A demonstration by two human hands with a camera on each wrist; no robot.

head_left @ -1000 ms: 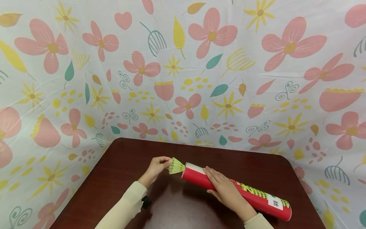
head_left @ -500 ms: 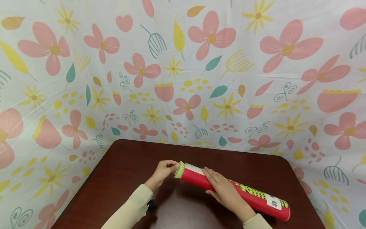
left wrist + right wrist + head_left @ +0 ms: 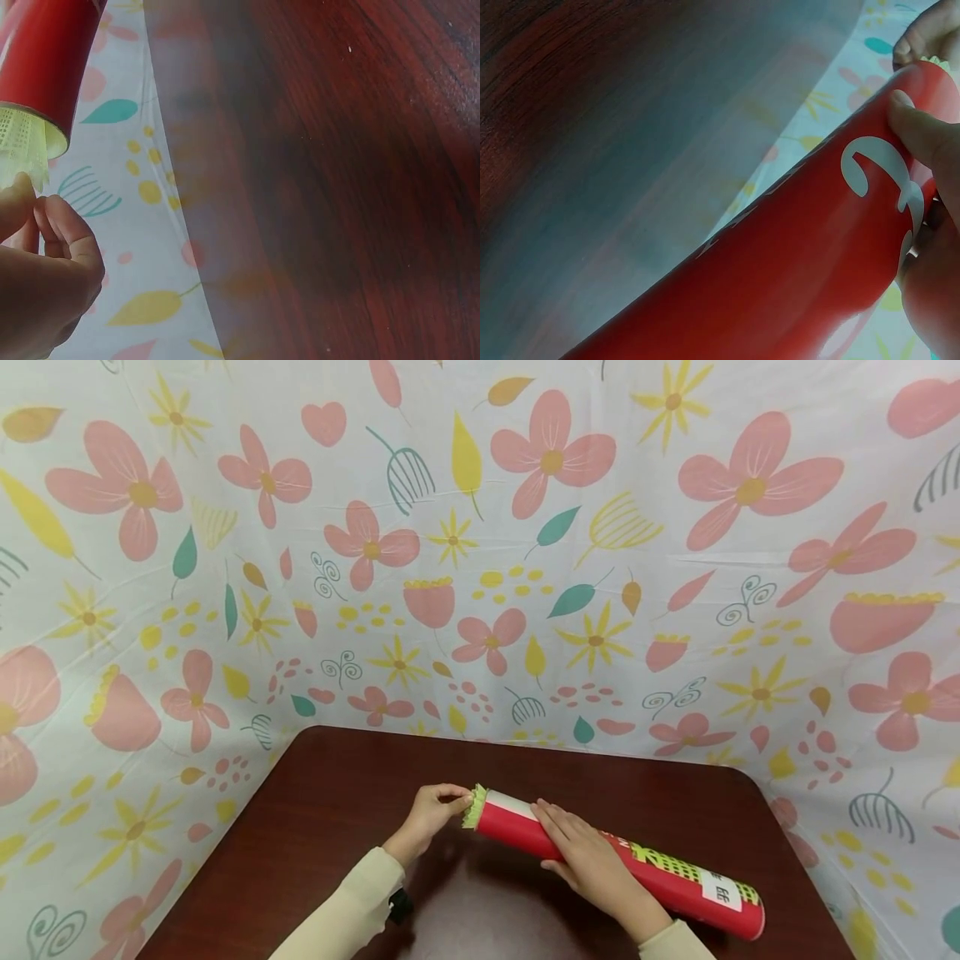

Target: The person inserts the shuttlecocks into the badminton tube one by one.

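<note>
A yellow-green shuttlecock (image 3: 474,808) sits mostly inside the left end of a red tube (image 3: 517,824), only its skirt's rim sticking out in the head view. My left hand (image 3: 429,818) pinches that rim between thumb and fingers. In the left wrist view, the skirt (image 3: 22,144) shows within the tube's mouth; its cork is hidden. My right hand (image 3: 588,862) grips the tube near its middle, fingers over the top. The right wrist view has the thumb of my right hand (image 3: 939,180) along the red wall. The tube lies slanted, its far end toward the lower right.
A dark reddish-brown table (image 3: 360,760) lies beneath both hands. White cloth with flower prints (image 3: 480,568) hangs behind it and at the sides. A dark object (image 3: 400,906) is at the left wrist.
My left hand has moved right, pushing the shuttlecock deeper into the tube, so less of its skirt shows. The right hand and the tube have stayed nearly still.
</note>
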